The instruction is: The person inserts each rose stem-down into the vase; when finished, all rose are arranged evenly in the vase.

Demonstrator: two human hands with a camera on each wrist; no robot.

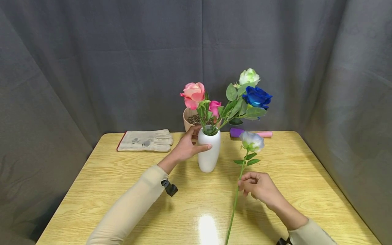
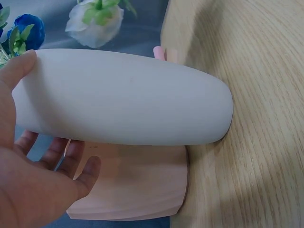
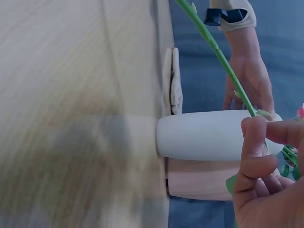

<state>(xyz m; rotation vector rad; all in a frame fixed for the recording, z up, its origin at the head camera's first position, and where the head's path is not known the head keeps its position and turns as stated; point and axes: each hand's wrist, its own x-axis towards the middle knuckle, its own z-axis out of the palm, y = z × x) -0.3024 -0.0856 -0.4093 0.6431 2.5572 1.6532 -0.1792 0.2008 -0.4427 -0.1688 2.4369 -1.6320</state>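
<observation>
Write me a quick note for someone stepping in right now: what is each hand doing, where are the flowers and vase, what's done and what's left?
Left hand: steadies the white vase, thumb on its front, fingers behind near the neck.
Right hand: pinches the green stem of the pale white-lilac rose, whose lower stem runs toward the near table edge.
Vase stands upright mid-table.
Done: four roses already in the vase, peach, small pink, blue and cream-green.
Left: the pale rose is still outside the vase; it looks like the last loose one.
Behind: a pot of soil, a work glove, a purple-and-pink tool.
</observation>
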